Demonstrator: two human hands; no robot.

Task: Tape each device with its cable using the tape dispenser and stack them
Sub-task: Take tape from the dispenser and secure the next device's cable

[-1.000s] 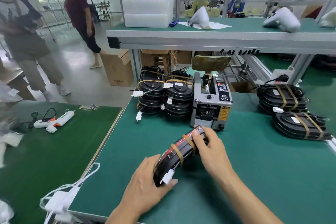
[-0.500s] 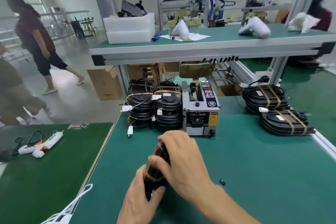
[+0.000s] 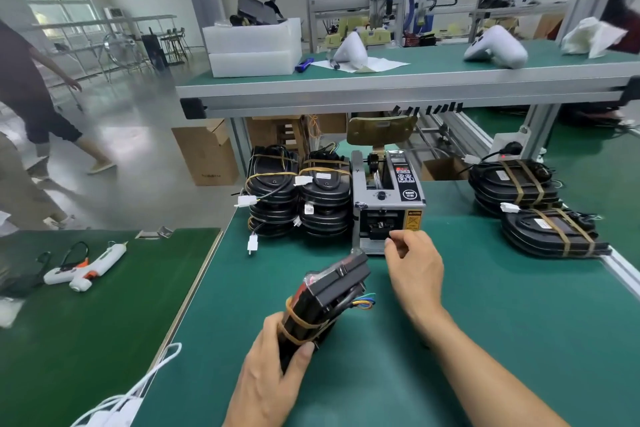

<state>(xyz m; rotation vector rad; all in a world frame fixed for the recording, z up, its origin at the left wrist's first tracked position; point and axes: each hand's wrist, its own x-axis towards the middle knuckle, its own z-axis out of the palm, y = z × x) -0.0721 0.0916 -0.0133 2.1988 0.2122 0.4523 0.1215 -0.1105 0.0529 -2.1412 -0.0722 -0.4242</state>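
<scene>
- Two bare hands work over the green counter [image 3: 502, 340]; the left hand [image 3: 273, 381] has its grip clenched around the near end of a black device [image 3: 329, 295], thumb over its edge.
- That device is held on edge, tilted up off the counter, with tan tape bands wrapped round its near end and coloured wires sticking out on its right side.
- Just ahead, the right hand [image 3: 415, 263] reaches to the mouth of the tape dispenser [image 3: 386, 204], fingers curled in a pinch at the outlet; whether tape is between the fingertips cannot be told.
- Left of the dispenser, touching it, stand two stacks of taped devices [image 3: 299, 198] with white connectors hanging out.
- Well apart on the right lie more taped devices [image 3: 533, 208] in two low piles.
- On the neighbouring counter to the left rests a white glue gun [image 3: 86, 267].
</scene>
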